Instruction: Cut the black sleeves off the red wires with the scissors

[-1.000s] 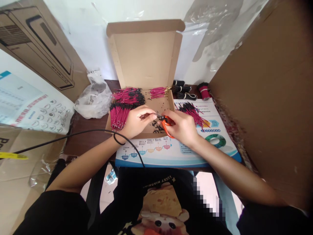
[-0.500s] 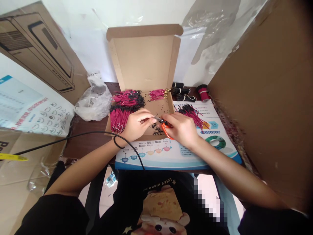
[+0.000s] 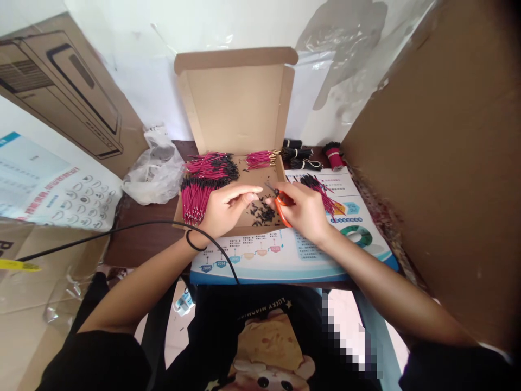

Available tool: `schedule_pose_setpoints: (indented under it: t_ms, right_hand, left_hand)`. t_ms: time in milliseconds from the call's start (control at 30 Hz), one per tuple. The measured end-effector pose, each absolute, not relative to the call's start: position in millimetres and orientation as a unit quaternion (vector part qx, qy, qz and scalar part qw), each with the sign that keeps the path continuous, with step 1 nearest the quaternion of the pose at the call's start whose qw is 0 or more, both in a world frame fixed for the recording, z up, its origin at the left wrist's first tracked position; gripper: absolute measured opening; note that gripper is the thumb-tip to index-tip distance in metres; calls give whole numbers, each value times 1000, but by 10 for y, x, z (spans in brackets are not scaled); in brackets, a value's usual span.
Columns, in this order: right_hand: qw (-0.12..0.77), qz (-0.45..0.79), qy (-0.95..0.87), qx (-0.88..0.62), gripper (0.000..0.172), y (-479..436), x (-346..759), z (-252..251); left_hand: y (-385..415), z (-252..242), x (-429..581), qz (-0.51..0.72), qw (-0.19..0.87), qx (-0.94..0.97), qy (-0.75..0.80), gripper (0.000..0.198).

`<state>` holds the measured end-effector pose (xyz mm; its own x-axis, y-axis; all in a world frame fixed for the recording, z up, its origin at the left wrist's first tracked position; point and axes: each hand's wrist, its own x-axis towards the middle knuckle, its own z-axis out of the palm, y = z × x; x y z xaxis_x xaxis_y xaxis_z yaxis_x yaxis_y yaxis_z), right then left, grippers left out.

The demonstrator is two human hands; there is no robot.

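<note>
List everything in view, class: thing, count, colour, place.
Open box: one, brown, on table
Wires: many, mostly red and black, in and beside box
Clippings: many, black, inside box
Bundles: three black, one red, right of box
Plastic bag: one, whitish, left of box
Printed sheets: two, white and blue, table and left
Cardboard sides: two, brown, left and right
Cable: one, black, front left
Table: one, dark brown, underneath
Cutters: one pair, orange-handled, right hand
Left hand: one, bare, above box
Right hand: one, bare, gripping cutters

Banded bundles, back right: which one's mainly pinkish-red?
The rightmost bundle, closest to the brown cardboard panel. The black bundles sit to its left.
</note>
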<state>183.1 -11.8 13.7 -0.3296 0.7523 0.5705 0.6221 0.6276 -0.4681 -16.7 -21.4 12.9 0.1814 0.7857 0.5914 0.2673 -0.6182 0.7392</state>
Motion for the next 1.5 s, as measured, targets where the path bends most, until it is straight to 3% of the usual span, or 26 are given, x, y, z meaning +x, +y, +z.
schedule_pose_setpoints:
  t_ms: [167,367,833,933,1067,1200,1267,1400,1500]
  right_hand:
    - [444,304,-711,-453,36,-134,1753,132]
    - [441,532,-629,-355,32,-200,1650,99]
    - [403,596,-599,-352,32,-195,1659,100]
    - [397,599,-602,-348,31,-188,1653,114]
    - [428,528,-638,-361,28,-112,1858,334]
    - [435,236,-699,-516,29,34,2271,611]
    - [353,121,-712,-595,29,110,2418,643]
    - [142,42,-744,-652,28,197,2451,505]
    - [49,18,-764,-643,26,186,2366,407]
  left_hand:
    - [-182,129,-190,549,387,637,378,18]
    - [-149,85,-165,520,488,603,358,18]
    - [-98,24,-123,521,473,552,447,23]
    - [-129,24,-115,501,424,602,455,31]
    - [-139,58,-195,463,277,695,475,27]
    - [-55,79,-332,404,87,768,490,22]
    - [7,77,-394,376,27,784,492,22]
    - [87,71,-476,323,-17,800,505,24]
    - [93,83,-499,303,-23,805,510,25]
